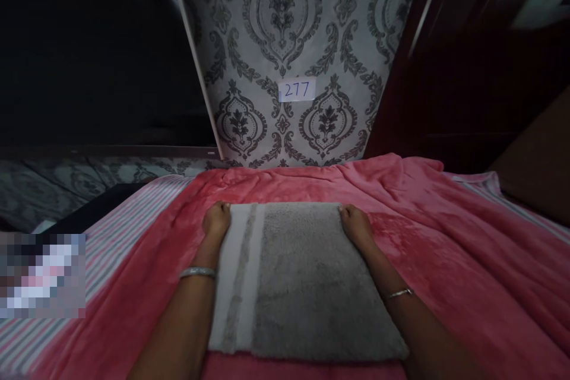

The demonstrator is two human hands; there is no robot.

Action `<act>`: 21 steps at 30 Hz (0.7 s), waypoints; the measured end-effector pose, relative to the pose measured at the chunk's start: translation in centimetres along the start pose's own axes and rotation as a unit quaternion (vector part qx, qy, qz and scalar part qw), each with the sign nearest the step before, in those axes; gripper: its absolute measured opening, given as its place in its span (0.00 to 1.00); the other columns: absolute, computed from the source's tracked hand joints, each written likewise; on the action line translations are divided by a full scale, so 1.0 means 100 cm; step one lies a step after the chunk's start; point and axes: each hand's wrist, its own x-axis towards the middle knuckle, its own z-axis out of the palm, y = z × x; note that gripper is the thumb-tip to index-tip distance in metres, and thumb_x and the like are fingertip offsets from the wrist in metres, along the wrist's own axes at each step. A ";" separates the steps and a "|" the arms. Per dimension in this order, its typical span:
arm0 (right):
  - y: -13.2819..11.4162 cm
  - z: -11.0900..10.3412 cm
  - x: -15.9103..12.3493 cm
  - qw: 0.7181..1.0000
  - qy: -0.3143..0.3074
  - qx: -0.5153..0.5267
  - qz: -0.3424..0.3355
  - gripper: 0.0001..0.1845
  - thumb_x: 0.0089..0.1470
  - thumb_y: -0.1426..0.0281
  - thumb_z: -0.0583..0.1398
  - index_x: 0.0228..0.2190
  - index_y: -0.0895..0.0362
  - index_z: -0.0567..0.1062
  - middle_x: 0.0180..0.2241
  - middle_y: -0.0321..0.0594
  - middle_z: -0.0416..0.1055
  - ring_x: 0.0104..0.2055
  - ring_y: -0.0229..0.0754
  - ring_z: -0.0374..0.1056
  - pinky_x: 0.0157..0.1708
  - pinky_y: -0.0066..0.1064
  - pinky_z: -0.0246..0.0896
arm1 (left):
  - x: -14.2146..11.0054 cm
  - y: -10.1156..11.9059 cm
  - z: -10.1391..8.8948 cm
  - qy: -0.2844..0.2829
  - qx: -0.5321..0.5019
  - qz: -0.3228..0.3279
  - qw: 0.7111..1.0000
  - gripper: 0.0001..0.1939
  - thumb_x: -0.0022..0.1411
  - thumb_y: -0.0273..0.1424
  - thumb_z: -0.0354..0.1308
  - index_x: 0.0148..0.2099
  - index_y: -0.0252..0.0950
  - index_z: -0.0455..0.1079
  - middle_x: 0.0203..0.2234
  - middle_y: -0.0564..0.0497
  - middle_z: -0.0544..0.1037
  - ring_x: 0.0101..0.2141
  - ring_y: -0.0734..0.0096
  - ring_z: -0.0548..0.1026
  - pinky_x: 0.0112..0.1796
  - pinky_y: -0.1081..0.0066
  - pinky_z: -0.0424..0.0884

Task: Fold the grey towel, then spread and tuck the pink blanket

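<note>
A grey towel with paler bands along its left side is spread over the pink blanket. At its far left corner, my left hand is closed on the edge, thumb on top. My right hand pinches the far right corner in the same way. The towel's far edge runs straight between the two hands, while its near edge lies toward me between my forearms. Both wrists wear a bracelet. The fingers under the towel are hidden.
A striped sheet shows beside the blanket. A large dark screen stands at the left, and a dark red wooden panel at the right. A paper marked 277 is on the patterned wall behind. A blurred patch covers the lower left.
</note>
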 end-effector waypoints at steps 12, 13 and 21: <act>0.001 -0.001 0.001 0.998 0.006 0.056 -0.020 0.15 0.61 0.70 0.53 0.32 0.58 0.79 0.34 0.45 0.78 0.35 0.42 0.70 0.32 0.28 0.55 | -0.020 0.009 -0.012 0.177 -0.052 0.187 0.965 0.26 0.65 0.35 0.50 0.62 0.29 0.67 0.59 0.33 0.71 0.59 0.48 0.69 0.58 0.53 0.66; 0.002 -0.001 0.001 0.998 0.006 0.058 -0.020 0.14 0.61 0.70 0.54 0.31 0.58 0.79 0.34 0.46 0.78 0.35 0.42 0.70 0.32 0.28 0.55 | -0.026 0.014 -0.011 0.176 -0.051 0.244 0.952 0.27 0.65 0.36 0.50 0.63 0.29 0.66 0.60 0.34 0.70 0.61 0.48 0.66 0.61 0.51 0.63; 0.008 0.004 0.008 0.997 0.026 0.073 -0.009 0.12 0.59 0.70 0.53 0.32 0.57 0.77 0.33 0.44 0.78 0.35 0.42 0.71 0.33 0.29 0.58 | -0.080 0.059 0.018 -0.206 0.072 0.464 0.859 0.36 0.69 0.50 0.45 0.73 0.42 0.50 0.72 0.44 0.53 0.71 0.52 0.48 0.67 0.44 0.44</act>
